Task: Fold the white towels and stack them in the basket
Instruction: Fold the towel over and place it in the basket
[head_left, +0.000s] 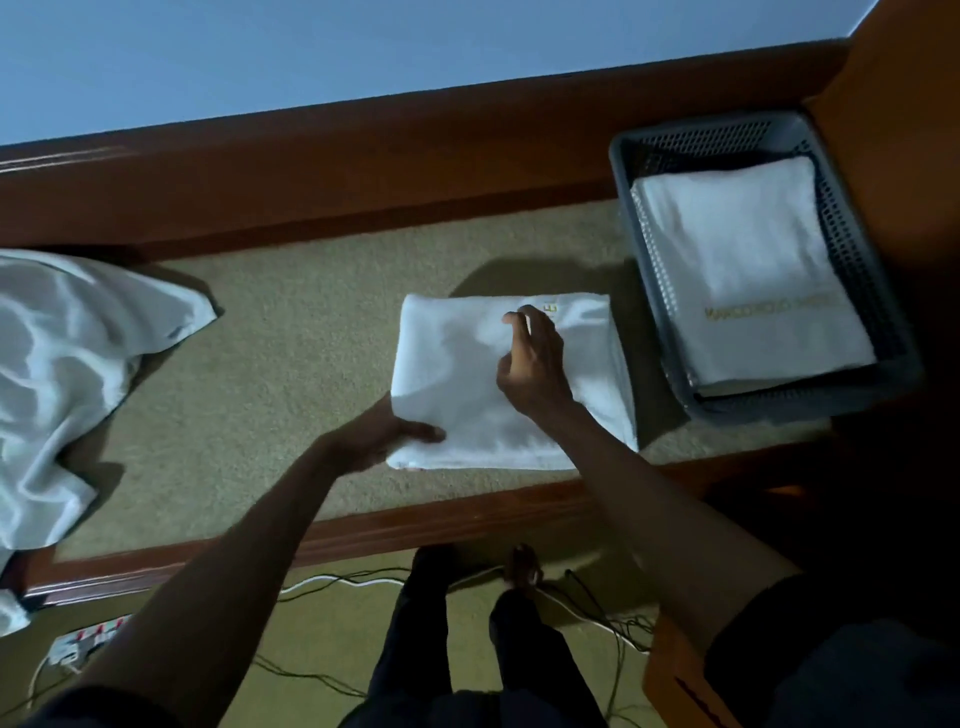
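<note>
I see the folded towel in the middle of the frame, flat on the desk. My left grip holds its lower left corner, thumb on top, fingers hidden under the edge. My right grip sits on top of the towel with bent fingers. I cannot tell if it pinches the cloth or just presses.

The basket is just beside the towel, at the right of the frame. It has a pile of folded towels in it. A loose towel lies at the left edge, not folded yet.

I think this fold is done and it is time to lift. Next I need both grips on the towel. I must keep it flat so the fold does not open, and set it square on the pile.
</note>
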